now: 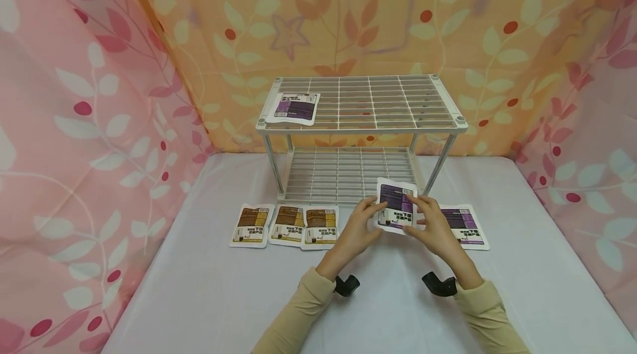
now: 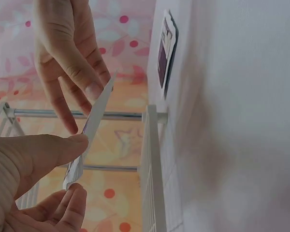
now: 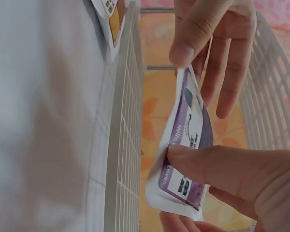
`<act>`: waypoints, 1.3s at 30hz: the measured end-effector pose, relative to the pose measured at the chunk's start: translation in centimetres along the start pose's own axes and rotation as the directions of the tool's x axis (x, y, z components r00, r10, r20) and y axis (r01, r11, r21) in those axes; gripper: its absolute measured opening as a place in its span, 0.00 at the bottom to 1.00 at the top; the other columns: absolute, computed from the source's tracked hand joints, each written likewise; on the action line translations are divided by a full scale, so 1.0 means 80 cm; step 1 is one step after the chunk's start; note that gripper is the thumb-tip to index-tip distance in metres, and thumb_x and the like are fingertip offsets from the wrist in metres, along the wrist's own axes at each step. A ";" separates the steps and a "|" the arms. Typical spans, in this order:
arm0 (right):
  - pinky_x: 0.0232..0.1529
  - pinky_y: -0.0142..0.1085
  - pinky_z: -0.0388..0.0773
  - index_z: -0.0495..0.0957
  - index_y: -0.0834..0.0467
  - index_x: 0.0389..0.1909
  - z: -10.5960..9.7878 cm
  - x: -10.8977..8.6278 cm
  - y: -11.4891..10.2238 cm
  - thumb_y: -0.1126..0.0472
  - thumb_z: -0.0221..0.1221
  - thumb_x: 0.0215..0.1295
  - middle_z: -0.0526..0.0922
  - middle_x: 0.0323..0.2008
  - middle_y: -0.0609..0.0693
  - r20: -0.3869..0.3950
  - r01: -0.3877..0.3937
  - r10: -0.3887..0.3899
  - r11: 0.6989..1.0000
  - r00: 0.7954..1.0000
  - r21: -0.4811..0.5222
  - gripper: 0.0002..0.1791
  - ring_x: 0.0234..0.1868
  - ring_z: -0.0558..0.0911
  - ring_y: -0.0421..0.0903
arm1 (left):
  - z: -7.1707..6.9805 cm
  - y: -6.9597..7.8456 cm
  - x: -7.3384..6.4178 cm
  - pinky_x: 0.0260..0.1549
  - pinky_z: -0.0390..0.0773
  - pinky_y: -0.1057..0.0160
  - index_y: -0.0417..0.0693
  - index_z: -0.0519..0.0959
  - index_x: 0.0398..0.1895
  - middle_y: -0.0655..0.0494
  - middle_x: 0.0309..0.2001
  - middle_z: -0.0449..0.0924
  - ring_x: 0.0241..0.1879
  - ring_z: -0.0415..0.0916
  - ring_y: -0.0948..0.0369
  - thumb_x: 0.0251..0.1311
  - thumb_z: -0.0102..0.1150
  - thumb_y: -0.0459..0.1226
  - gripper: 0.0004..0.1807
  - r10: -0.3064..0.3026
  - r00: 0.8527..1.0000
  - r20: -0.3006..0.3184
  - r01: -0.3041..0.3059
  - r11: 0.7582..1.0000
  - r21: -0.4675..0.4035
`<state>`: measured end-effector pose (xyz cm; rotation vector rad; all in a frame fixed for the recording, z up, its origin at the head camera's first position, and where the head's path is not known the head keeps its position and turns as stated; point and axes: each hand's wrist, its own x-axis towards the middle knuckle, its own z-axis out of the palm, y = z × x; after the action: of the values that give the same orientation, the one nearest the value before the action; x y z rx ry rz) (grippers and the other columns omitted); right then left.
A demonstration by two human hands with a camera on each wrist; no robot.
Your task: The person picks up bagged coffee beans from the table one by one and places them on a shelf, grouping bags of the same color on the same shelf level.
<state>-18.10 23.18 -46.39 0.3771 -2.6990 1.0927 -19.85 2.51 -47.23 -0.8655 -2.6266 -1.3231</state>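
A white-edged packet with a purple label (image 1: 396, 204) is held up between both hands, in front of the rack's lower shelf. My left hand (image 1: 359, 227) pinches its left edge, thumb on one face and fingers behind, as the left wrist view shows. On the opposite edge my right hand (image 1: 435, 229) pinches it too, the thumb (image 3: 193, 159) pressing on the printed face in the right wrist view. Seen edge-on, the packet (image 2: 95, 113) looks thin and tilted. Another purple packet (image 1: 465, 227) lies on the table beyond the right hand, partly covered by it.
A white two-tier wire rack (image 1: 368, 127) stands at the back of the table (image 1: 199, 298). One purple packet (image 1: 294, 109) lies on its top shelf, at the left. Brown-labelled packets (image 1: 252, 225) lie in a row in front of the rack, left of the hands. Patterned cloth (image 1: 124, 121) surrounds the table.
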 end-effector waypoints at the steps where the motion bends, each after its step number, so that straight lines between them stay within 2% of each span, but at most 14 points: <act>1: 0.39 0.50 0.80 0.63 0.64 0.64 0.001 0.001 -0.002 0.70 0.68 0.46 0.58 0.60 0.72 -0.006 0.010 -0.010 1.000 1.000 0.001 0.41 0.47 0.73 0.65 | -0.002 0.000 0.000 0.50 0.74 0.65 0.50 0.68 0.64 0.46 0.66 0.59 0.56 0.70 0.53 0.51 0.63 0.28 0.33 -0.004 1.000 -0.004 0.004 1.000 0.002; 8: 0.38 0.50 0.79 0.66 0.62 0.62 0.009 0.007 -0.013 0.70 0.70 0.44 0.58 0.62 0.70 -0.058 0.058 -0.059 0.998 0.997 -0.014 0.40 0.40 0.78 0.62 | -0.015 0.000 -0.002 0.51 0.74 0.64 0.49 0.69 0.63 0.49 0.69 0.56 0.59 0.67 0.55 0.52 0.64 0.29 0.32 -0.030 1.000 -0.002 0.031 0.999 0.037; 17: 0.38 0.50 0.78 0.68 0.59 0.62 0.015 0.014 -0.029 0.68 0.72 0.41 0.56 0.65 0.70 -0.055 0.091 -0.093 0.995 0.994 -0.049 0.41 0.42 0.75 0.62 | -0.024 -0.007 -0.004 0.50 0.74 0.61 0.50 0.73 0.59 0.48 0.68 0.58 0.57 0.67 0.56 0.50 0.66 0.30 0.29 -0.008 0.997 -0.074 0.014 0.996 0.090; 28: 0.39 0.49 0.76 0.67 0.59 0.63 0.018 0.020 -0.047 0.68 0.73 0.40 0.53 0.67 0.68 -0.053 0.104 -0.106 0.993 0.993 -0.051 0.44 0.44 0.72 0.59 | -0.037 -0.009 -0.009 0.53 0.72 0.54 0.46 0.78 0.53 0.45 0.67 0.59 0.57 0.65 0.51 0.49 0.66 0.28 0.24 0.016 0.992 -0.128 -0.011 0.999 0.036; 33: 0.44 0.52 0.72 0.67 0.60 0.63 0.019 0.024 -0.055 0.69 0.73 0.38 0.52 0.68 0.67 -0.058 0.154 -0.158 0.986 0.986 -0.065 0.44 0.51 0.67 0.58 | -0.045 -0.007 -0.012 0.51 0.72 0.53 0.46 0.79 0.52 0.45 0.66 0.60 0.57 0.64 0.51 0.47 0.67 0.28 0.24 0.028 0.984 -0.174 -0.020 0.999 0.044; 39: 0.47 0.53 0.70 0.68 0.62 0.62 0.020 0.029 -0.066 0.70 0.73 0.38 0.52 0.68 0.67 -0.074 0.235 -0.242 0.968 0.967 -0.094 0.43 0.52 0.67 0.58 | -0.056 -0.004 -0.013 0.49 0.73 0.54 0.46 0.79 0.52 0.46 0.67 0.60 0.57 0.63 0.51 0.46 0.69 0.29 0.25 0.036 0.973 -0.228 -0.021 0.998 0.067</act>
<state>-18.78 18.03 -43.40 0.6087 -2.5348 0.9031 -19.93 -1.47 -44.98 -0.6926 -2.4547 -1.2424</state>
